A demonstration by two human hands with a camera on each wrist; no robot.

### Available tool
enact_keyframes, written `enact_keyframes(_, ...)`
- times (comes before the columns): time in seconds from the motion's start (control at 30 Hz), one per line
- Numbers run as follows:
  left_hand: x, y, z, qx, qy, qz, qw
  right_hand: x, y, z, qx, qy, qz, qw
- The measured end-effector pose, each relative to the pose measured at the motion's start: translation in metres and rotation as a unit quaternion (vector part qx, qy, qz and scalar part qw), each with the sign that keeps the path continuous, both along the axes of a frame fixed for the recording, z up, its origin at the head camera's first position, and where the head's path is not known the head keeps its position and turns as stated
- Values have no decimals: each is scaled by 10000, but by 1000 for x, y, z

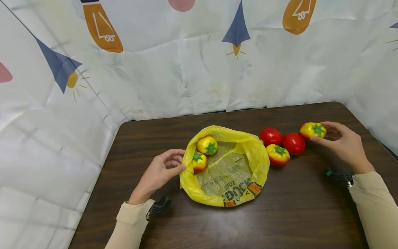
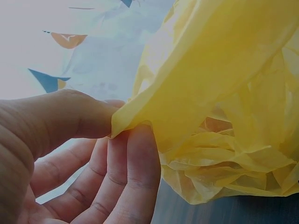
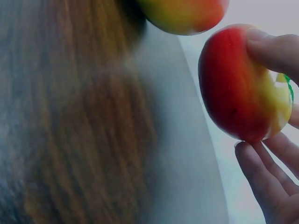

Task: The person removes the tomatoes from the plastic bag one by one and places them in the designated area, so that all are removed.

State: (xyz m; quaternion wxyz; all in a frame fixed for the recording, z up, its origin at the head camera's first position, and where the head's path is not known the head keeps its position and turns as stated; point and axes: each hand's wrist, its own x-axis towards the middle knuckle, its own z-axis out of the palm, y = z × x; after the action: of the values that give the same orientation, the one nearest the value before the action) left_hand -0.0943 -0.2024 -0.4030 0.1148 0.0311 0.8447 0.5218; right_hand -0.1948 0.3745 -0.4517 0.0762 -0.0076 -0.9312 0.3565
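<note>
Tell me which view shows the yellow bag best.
The head view: it shows the yellow bag whole, mouth open, with two fruits inside. The left wrist view shows only part of it, up close, pinched by the left hand. The right wrist view shows none.

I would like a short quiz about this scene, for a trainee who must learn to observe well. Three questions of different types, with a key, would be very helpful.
1. How many fruits can be seen inside the bag?

2. True or false: the right hand holds a fruit with a green top.

3. What does the left hand pinch?
A) a red fruit
B) the bag's rim
C) a sleeve

Key:
1. Two.
2. True: thumb and fingers grip it, outside the bag.
3. B: the left wrist view shows the rim between thumb and fingers.
</note>
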Motion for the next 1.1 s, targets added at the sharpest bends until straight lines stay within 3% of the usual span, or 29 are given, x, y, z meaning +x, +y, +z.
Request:
enact_keyframes(0.53, 3, -2, 0, 1, 42, 0, 10000, -2, -2, -1, 307, -184, 258, 9990)
enact_keyframes(1.1, 0, -1, -1, -34, 68, -20, 10000, 3, 4, 8, 135, 176, -147, 9996)
